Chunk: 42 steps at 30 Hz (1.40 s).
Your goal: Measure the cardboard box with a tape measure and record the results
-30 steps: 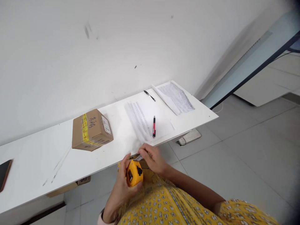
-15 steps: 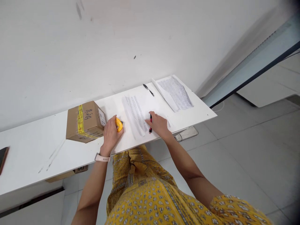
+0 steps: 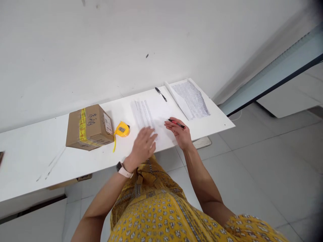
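My right hand [image 3: 183, 136] is raised at the table's front edge and holds a red and black pen [image 3: 177, 123], which lies slantwise across the fingers. My left hand [image 3: 143, 145], slightly blurred, hovers over the lower part of a printed paper sheet [image 3: 143, 112] with fingers stretched out and nothing visible in them. Left of that hand, a yellow tape measure [image 3: 122, 129] with a yellow wrist strap rests on the white table [image 3: 85, 161]. Close beside it is a taped cardboard box [image 3: 93, 126] with handwriting and a white label.
A black pen [image 3: 160, 94] lies behind the printed sheet. To the right, a notebook [image 3: 190, 99] lies open with a densely written page. The wall [image 3: 121, 50] borders the table's back edge. At the far left edge, part of a dark object [image 3: 1, 158] shows.
My left hand has let go of the tape measure and moved right over the sheet. The right hand has lifted the red and black pen off the paper and moved slightly right.
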### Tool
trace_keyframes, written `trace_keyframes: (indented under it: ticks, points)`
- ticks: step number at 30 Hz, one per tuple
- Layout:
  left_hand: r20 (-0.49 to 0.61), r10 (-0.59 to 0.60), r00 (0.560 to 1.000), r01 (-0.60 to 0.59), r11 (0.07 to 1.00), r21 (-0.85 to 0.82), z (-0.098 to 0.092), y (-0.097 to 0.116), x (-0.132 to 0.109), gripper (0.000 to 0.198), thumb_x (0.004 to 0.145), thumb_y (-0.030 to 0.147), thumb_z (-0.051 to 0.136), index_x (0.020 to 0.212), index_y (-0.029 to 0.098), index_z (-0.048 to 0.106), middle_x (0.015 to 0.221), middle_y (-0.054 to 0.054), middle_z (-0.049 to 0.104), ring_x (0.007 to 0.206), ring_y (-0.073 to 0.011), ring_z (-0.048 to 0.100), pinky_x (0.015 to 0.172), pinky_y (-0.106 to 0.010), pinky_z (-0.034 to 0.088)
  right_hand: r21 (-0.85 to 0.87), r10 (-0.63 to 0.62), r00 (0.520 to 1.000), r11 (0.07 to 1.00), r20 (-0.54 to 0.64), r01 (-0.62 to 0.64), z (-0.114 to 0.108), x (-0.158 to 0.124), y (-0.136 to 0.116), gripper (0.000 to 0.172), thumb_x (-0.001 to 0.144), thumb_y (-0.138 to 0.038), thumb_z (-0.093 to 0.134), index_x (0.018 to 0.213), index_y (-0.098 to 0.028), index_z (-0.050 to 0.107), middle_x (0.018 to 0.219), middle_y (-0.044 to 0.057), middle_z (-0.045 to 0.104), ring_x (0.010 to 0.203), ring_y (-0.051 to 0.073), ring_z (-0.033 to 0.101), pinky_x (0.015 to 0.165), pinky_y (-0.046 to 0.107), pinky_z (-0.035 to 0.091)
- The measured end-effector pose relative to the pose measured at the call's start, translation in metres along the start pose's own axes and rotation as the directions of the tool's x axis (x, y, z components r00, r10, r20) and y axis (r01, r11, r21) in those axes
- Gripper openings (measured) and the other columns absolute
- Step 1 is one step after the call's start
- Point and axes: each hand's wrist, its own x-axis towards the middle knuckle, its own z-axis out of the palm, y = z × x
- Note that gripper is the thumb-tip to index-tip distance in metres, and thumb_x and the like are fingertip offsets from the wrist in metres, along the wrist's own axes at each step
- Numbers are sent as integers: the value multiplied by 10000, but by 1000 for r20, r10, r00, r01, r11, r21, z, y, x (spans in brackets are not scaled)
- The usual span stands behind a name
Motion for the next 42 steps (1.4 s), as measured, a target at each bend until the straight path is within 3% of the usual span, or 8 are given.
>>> trace_keyframes:
  ticks: [2, 7, 13, 17, 20, 24, 28, 42]
  points:
    - [82, 39, 996, -36, 998, -42, 13, 18, -6, 248, 926, 157, 478, 1117, 137, 634, 1158, -140, 668, 1182, -283, 571, 1039, -495, 462, -37, -34, 999, 999, -24, 33, 4, -8, 1, 392, 776, -414, 706, 1101, -233, 584, 962, 68, 739, 930, 231, 693, 893, 436, 517]
    - [122, -145, 982, 149, 989, -24, 33, 31, -40, 289, 939, 155, 458, 1149, 161, 657, 1094, -148, 698, 1048, -274, 636, 926, -472, 512, -220, -56, 997, 974, -47, 44, 18, -30, 11, 334, 925, -543, 508, 841, -223, 556, 570, -34, 556, 569, 140, 556, 688, 323, 491]
    - [62, -234, 970, 227, 968, 106, 39, 46, -56, 321, 947, 210, 517, 1247, 191, 629, 1208, -130, 696, 1084, -285, 633, 1008, -503, 391, -395, -1, 997, 918, 80, 32, 26, -42, 14, 410, 963, -550, 420, 1164, -229, 577, 947, 56, 705, 953, 196, 652, 869, 358, 488]
    - [68, -322, 944, 314, 943, 109, 47, 55, -59, 387, 952, 243, 532, 1334, 212, 585, 1250, -142, 676, 1120, -303, 620, 990, -497, 358, -551, -11, 997, 833, 80, 53, 24, -37, 17, 297, 896, -495, 573, 819, -211, 603, 734, 1, 617, 706, 159, 572, 671, 301, 459]
    - [46, -331, 943, 325, 940, 104, 55, 53, -62, 396, 958, 263, 531, 1350, 232, 579, 1236, -132, 685, 1089, -288, 632, 961, -467, 358, -565, -2, 996, 823, 85, 50, 24, -33, 23, 260, 871, -463, 611, 821, -214, 557, 658, -39, 546, 580, 123, 480, 566, 271, 393]
    - [-23, -334, 942, 335, 939, 77, 66, 47, -65, 340, 959, 317, 554, 1287, 276, 631, 1185, -114, 712, 1032, -284, 648, 920, -453, 361, -564, -5, 1000, 826, 18, 14, 27, -32, 31, 275, 828, -456, 659, 803, -219, 522, 656, -35, 568, 587, 130, 507, 584, 277, 411]
    - [-37, -344, 938, 345, 938, 36, 70, 44, -67, 325, 966, 354, 548, 1275, 308, 639, 1194, -103, 712, 1036, -296, 648, 915, -468, 367, -677, -166, 986, 730, -36, 98, 29, -35, 37, 379, 839, -401, 612, 603, -235, 366, 558, -63, 383, 541, 115, 381, 551, 274, 347]
    - [141, -443, 885, 464, 863, -199, 63, 44, -64, 428, 982, 389, 455, 1362, 254, 600, 1255, -157, 674, 1097, -386, 622, 926, -586, 416, -741, -187, 982, 655, 34, 151, 27, -36, 41, 351, 871, -365, 561, 621, -238, 350, 560, -65, 361, 537, 116, 367, 553, 279, 335]
